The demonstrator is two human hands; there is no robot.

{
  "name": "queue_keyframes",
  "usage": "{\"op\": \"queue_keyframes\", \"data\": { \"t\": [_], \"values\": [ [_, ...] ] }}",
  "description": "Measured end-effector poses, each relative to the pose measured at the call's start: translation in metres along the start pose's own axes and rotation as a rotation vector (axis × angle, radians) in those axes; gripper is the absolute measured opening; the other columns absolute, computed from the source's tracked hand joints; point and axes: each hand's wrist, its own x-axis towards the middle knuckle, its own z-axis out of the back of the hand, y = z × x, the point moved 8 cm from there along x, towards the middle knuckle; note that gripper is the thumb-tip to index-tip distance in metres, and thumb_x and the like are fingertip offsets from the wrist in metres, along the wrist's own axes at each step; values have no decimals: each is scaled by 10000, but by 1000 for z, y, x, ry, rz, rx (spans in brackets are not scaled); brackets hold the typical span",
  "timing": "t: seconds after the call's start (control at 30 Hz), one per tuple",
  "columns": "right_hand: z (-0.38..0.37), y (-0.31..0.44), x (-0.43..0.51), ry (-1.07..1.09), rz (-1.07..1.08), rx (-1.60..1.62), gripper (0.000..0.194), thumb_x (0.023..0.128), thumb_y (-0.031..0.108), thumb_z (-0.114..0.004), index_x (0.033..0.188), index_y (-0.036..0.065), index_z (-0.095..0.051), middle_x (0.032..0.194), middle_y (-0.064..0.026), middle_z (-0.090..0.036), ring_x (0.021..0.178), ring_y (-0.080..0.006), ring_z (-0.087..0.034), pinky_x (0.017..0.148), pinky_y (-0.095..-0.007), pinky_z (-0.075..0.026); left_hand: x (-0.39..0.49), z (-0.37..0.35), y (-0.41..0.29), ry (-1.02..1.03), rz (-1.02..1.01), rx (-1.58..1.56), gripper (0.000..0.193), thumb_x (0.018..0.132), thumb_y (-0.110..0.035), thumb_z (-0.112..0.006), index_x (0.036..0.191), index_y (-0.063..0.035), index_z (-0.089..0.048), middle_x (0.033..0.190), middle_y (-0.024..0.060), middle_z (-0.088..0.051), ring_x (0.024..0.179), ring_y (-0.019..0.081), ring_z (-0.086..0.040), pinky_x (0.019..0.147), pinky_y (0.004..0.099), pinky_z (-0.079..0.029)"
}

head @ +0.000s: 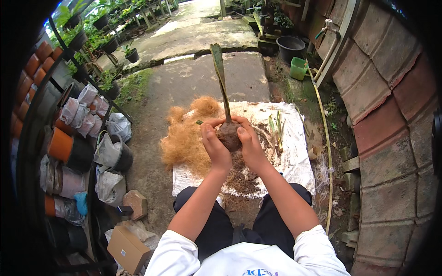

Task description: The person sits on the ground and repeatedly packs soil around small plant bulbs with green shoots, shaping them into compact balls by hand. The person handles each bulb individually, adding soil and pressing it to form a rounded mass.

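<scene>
Both hands cup a round, brown ball of soil and fibre [229,137] above the white woven sheet [293,151]. A single tall, stiff leaf [221,79], like that of a snake plant, rises upright from the ball. My left hand [214,146] wraps its left side, and my right hand [252,143] presses against its right side. Loose tan coconut fibre [183,145] is heaped on the sheet's left part. Beneath my hands lies dark crumbly soil [243,177]. Small leafy plants [277,131] rest on the sheet to the right.
Bagged pots [83,114], a black bucket [124,158], a hexagonal block [135,204] and a cardboard box [128,249] crowd the left. A hose [326,148] runs along the right, beside leaning roof tiles [383,186]. Farther off are a green container [298,68] and a black basin [290,48].
</scene>
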Motion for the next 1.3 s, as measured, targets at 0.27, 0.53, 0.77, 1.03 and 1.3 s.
{"op": "queue_keyframes", "data": {
  "t": [0.27,0.53,0.77,1.03,1.3],
  "values": [
    [24,13,-26,-269,200,-320,382,1033,284,-389,1250,24,-564,1094,-79,-585,989,-165,-566,889,-296,-438,-48,-34,-22,284,166,-107,623,1049,-552,-407,1363,-15,-447,1233,152,-600,1109,227,-607,962,366,-469],
    [26,3,-32,-244,221,-170,303,989,152,-429,1191,51,-631,1081,-90,-582,915,-176,-557,812,-315,-449,-55,-29,-8,409,-2,234,745,984,-620,-493,1420,-38,-331,1090,219,-656,974,352,-681,831,424,-521],
    [30,-9,-34,-182,124,-86,299,999,141,-425,1232,58,-594,1115,-52,-572,950,-119,-547,829,-284,-448,-52,-21,-4,315,-60,250,542,1027,-465,-446,1360,-38,-422,1062,198,-668,926,334,-685,800,403,-521],
    [25,-6,-38,-159,52,-14,549,1072,479,-317,1398,50,-426,1296,-117,-545,1171,-189,-542,1018,-332,-417,-52,-31,-18,336,-64,190,546,1003,-409,-507,1375,-20,-413,1101,140,-642,984,200,-639,828,342,-504],
    [6,16,-43,-80,197,-551,850,988,722,-169,1464,51,-385,1346,-192,-563,1209,-347,-583,1010,-410,-441,-48,-10,2,269,160,7,533,992,-398,-487,1357,-12,-442,1058,84,-604,901,146,-587,796,297,-481]
  ]
}}
